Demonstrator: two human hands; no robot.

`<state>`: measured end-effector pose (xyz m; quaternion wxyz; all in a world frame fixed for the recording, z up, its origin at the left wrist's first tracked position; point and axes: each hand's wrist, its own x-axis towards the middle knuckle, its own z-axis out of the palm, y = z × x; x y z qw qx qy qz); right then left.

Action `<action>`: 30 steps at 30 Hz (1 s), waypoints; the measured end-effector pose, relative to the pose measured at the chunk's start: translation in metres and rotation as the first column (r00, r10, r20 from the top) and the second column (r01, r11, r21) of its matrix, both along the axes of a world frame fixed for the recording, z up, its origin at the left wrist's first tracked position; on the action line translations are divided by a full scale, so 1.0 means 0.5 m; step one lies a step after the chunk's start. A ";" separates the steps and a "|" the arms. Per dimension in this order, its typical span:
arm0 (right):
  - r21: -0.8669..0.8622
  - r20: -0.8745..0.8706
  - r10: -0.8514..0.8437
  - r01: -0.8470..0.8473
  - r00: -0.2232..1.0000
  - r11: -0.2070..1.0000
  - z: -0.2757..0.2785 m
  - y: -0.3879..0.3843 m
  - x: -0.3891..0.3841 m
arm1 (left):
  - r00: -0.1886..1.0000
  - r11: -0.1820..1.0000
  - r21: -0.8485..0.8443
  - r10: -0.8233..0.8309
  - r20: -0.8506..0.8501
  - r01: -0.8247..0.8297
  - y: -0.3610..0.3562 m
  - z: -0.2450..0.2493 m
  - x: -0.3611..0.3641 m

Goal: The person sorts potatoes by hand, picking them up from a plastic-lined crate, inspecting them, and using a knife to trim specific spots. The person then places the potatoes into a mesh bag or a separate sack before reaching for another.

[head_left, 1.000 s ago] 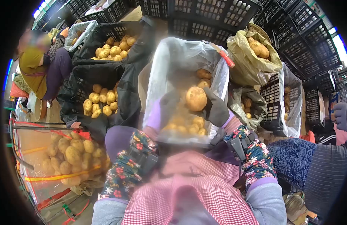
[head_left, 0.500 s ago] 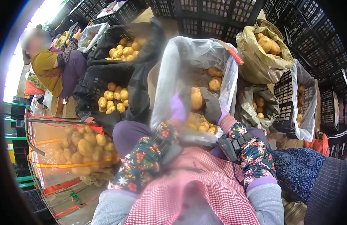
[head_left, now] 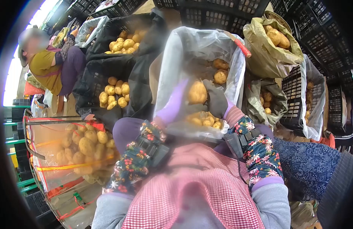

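Note:
Both my hands are gloved in purple and grey, over a crate lined with clear plastic (head_left: 167, 57). A large potato (head_left: 197, 92) is between them. My right hand (head_left: 218, 100) is curled against its right side. Along its left side lies my left hand (head_left: 180, 99), its fingers blurred and partly lost in haze. More potatoes (head_left: 221, 76) lie in the crate's upper right, and smaller ones (head_left: 207, 121) at its near end. A knife with a red handle (head_left: 242, 48) rests on the crate's far right corner.
Black-lined crates with potatoes (head_left: 118, 91) stand to the left, above a clear bag of potatoes (head_left: 88, 147). A green sack (head_left: 270, 57) and a white-lined crate (head_left: 317, 126) are on the right. A seated person (head_left: 50, 68) is at upper left.
The potato has moved slightly left and nearer to me. My left hand has shifted left and turned, showing more purple. The whole view has shifted slightly.

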<state>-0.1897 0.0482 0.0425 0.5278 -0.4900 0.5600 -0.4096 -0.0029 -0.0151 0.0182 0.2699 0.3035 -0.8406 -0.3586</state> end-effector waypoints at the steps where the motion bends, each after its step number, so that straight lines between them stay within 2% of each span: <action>1: 0.204 0.353 -0.102 0.030 0.930 0.978 0.024 -0.007 0.008 | 1.000 0.995 0.098 -0.017 0.016 0.016 0.004 0.033 -0.008; 2: 0.309 0.534 -0.165 -0.010 0.829 0.951 0.022 -0.011 0.007 | 0.999 0.980 0.194 -0.039 0.029 0.033 0.006 0.050 -0.013; 3: 0.415 0.669 -0.262 -0.057 0.696 0.908 0.020 -0.016 0.006 | 1.000 0.979 0.203 -0.012 0.016 0.009 0.007 0.049 -0.013; 4: 0.429 0.707 -0.265 -0.100 0.655 0.898 -0.010 -0.018 0.000 | 1.000 0.977 0.213 0.013 0.003 -0.014 0.010 0.047 -0.013; 6: 0.280 0.483 -0.135 -0.006 0.865 0.960 -0.044 -0.020 0.005 | 0.999 0.985 0.166 0.047 0.000 -0.046 0.006 0.028 -0.010; 7: 0.069 0.126 -0.059 0.051 0.990 0.996 -0.053 -0.020 0.024 | 0.998 0.992 0.111 0.058 0.010 -0.059 0.000 0.003 -0.006; 8: -0.015 0.009 -0.062 0.063 0.998 0.998 -0.056 -0.017 0.031 | 0.997 0.996 0.055 0.069 0.022 -0.070 -0.003 -0.019 0.000; 9: -0.096 -0.115 -0.083 0.072 0.990 0.993 -0.058 -0.015 0.038 | 0.991 0.953 0.277 0.133 -0.018 -0.123 0.002 -0.003 -0.005; 10: -0.173 -0.236 -0.120 0.080 0.964 0.982 -0.061 -0.013 0.045 | 0.979 0.859 0.488 0.201 -0.040 -0.156 0.011 0.030 -0.017; 12: -0.085 -0.088 -0.157 0.149 0.984 0.985 -0.082 -0.024 0.026 | 0.968 0.776 0.618 0.231 -0.095 -0.125 0.016 0.040 -0.026; 13: -0.010 -0.003 -0.178 0.178 0.984 0.984 -0.083 -0.029 0.015 | 0.972 0.825 0.559 0.190 -0.139 -0.081 0.015 0.027 -0.023; 15: 0.250 0.215 -0.221 0.165 0.951 0.954 -0.076 -0.035 -0.010 | 0.982 0.926 0.371 0.133 -0.133 -0.075 0.014 0.011 -0.017; 17: 0.229 0.237 -0.237 0.183 0.942 0.956 -0.070 -0.034 -0.004 | 0.990 0.986 0.101 0.134 -0.047 -0.129 0.012 0.002 -0.014; 20: 0.253 0.358 -0.265 0.180 0.895 0.951 -0.054 -0.030 0.009 | 0.981 0.914 0.390 0.164 -0.099 -0.114 0.020 0.021 -0.009; 21: 0.268 0.410 -0.275 0.173 0.870 0.948 -0.048 -0.029 0.012 | 0.976 0.894 0.437 0.175 -0.132 -0.101 0.022 0.024 -0.008; 23: 0.272 0.406 -0.254 0.149 0.878 0.951 -0.040 -0.031 0.010 | 0.959 0.852 0.520 0.201 -0.202 -0.069 0.022 0.029 -0.008; 26: 0.253 0.419 -0.240 0.141 0.876 0.957 -0.040 -0.032 0.011 | 0.981 0.951 0.269 0.181 -0.075 -0.155 0.019 0.024 -0.004; 30: 0.264 0.436 -0.184 0.071 0.881 0.962 -0.054 -0.034 -0.002 | 0.968 0.904 0.393 0.226 -0.108 -0.167 0.023 0.038 -0.007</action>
